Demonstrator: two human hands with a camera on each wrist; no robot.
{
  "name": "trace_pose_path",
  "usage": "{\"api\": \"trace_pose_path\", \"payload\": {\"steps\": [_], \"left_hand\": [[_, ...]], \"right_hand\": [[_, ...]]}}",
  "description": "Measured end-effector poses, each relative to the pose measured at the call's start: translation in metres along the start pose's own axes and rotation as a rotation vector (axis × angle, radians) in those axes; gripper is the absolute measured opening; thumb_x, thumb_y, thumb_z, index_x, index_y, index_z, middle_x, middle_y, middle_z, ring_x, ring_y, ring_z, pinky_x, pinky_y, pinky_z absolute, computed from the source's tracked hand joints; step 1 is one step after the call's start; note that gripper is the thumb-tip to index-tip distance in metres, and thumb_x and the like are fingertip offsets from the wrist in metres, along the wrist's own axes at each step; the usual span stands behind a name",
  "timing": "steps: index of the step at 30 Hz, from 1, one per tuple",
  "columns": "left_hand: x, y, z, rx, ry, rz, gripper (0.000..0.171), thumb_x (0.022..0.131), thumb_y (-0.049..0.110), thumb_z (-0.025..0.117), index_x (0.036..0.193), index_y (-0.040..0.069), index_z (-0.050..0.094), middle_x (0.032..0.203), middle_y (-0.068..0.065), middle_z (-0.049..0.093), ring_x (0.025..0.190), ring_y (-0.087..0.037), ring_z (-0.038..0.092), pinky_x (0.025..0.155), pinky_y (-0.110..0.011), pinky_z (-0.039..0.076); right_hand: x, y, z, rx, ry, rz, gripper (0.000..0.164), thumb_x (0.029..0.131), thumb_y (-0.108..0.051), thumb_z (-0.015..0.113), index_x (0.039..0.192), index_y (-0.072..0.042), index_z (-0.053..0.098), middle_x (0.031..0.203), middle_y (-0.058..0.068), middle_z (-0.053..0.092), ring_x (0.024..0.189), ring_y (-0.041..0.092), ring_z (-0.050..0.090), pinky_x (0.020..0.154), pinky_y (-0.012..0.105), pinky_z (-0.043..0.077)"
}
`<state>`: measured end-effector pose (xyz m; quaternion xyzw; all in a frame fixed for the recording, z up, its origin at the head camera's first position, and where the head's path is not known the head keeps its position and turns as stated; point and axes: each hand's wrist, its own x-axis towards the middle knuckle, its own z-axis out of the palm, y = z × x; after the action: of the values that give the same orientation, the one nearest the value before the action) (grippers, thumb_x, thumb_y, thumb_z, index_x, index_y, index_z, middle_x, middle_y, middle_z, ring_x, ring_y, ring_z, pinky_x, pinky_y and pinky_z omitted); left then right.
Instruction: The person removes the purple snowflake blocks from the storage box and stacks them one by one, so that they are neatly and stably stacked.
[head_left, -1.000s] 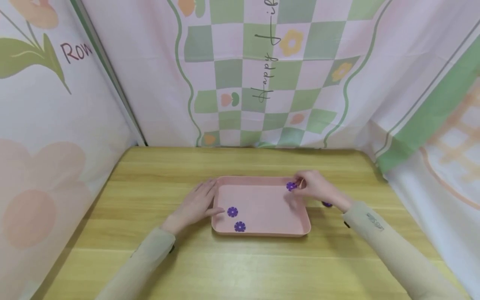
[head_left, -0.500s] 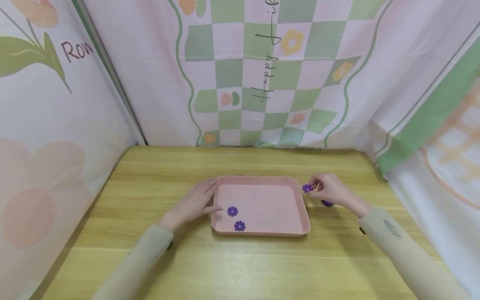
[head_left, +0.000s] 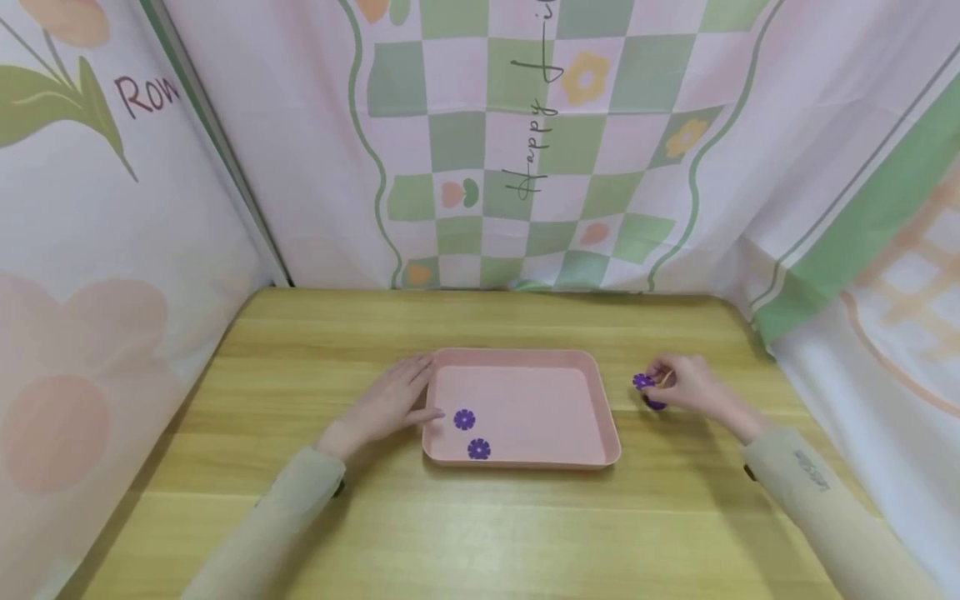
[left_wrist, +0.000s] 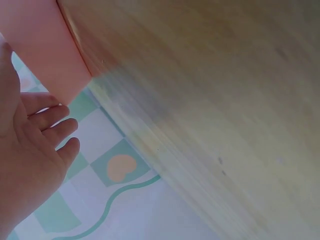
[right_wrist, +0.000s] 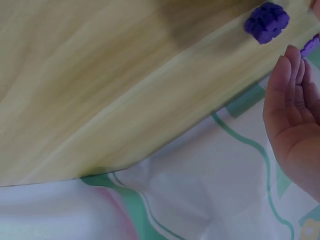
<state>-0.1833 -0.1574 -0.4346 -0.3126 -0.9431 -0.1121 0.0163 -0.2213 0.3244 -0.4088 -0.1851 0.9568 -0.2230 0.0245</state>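
Note:
Between thumb and fingers, my right hand (head_left: 688, 385) pinches a purple snowflake disc (head_left: 642, 381), a flower-shaped notched piece. Just under it, a small stack of purple snowflake discs (right_wrist: 267, 22) sits on the table, partly hidden by the hand in the head view. My left hand (head_left: 386, 402) rests along the left side of the pink tray (head_left: 525, 464), its thumb over the rim and its fingers against the outer wall. Inside the tray, towards the left, lie two more snowflake discs: an upper disc (head_left: 464, 419) and a lower disc (head_left: 479, 449).
The wooden table (head_left: 480, 533) carries the tray at its middle. Patterned cloth (head_left: 525, 167) hangs behind the table's far edge, and more cloth stands at both sides.
My right hand has moved right, from over the tray's far right corner to above the stack, with the disc still pinched. My left hand and the discs in the tray stay where they were.

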Motion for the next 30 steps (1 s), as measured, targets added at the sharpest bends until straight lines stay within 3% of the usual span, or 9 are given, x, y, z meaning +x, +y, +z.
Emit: {"api": "trace_pose_path", "payload": {"steps": [7, 21, 30], "left_hand": [[-0.001, 0.0, 0.002, 0.005, 0.011, -0.001, 0.083, 0.095, 0.052, 0.058, 0.15, -0.005, 0.035, 0.158, -0.025, 0.033, 0.148, -0.04, 0.033, 0.124, -0.054, 0.027], [-0.002, 0.001, 0.0, -0.01, 0.007, -0.012, 0.083, 0.095, 0.052, 0.058, 0.15, -0.006, 0.034, 0.158, -0.025, 0.033, 0.148, -0.04, 0.033, 0.125, -0.053, 0.027], [-0.001, 0.002, 0.0, -0.017, 0.005, -0.012, 0.084, 0.095, 0.052, 0.058, 0.15, -0.006, 0.034, 0.158, -0.025, 0.032, 0.148, -0.04, 0.032, 0.124, -0.054, 0.027]], "right_hand": [[-0.01, 0.01, -0.001, -0.013, -0.024, 0.056, 0.027, 0.08, -0.019, 0.08, 0.095, 0.0, 0.068, 0.088, 0.011, 0.072, 0.074, 0.017, 0.067, 0.066, 0.028, 0.059], [-0.02, 0.018, 0.004, -0.019, -0.016, 0.072, 0.025, 0.082, -0.018, 0.077, 0.096, 0.001, 0.069, 0.088, 0.012, 0.073, 0.077, 0.02, 0.069, 0.071, 0.038, 0.061], [-0.022, 0.017, 0.005, -0.008, -0.013, 0.052, 0.025, 0.082, -0.016, 0.078, 0.096, 0.002, 0.068, 0.088, 0.013, 0.073, 0.076, 0.021, 0.069, 0.068, 0.035, 0.061]]}}
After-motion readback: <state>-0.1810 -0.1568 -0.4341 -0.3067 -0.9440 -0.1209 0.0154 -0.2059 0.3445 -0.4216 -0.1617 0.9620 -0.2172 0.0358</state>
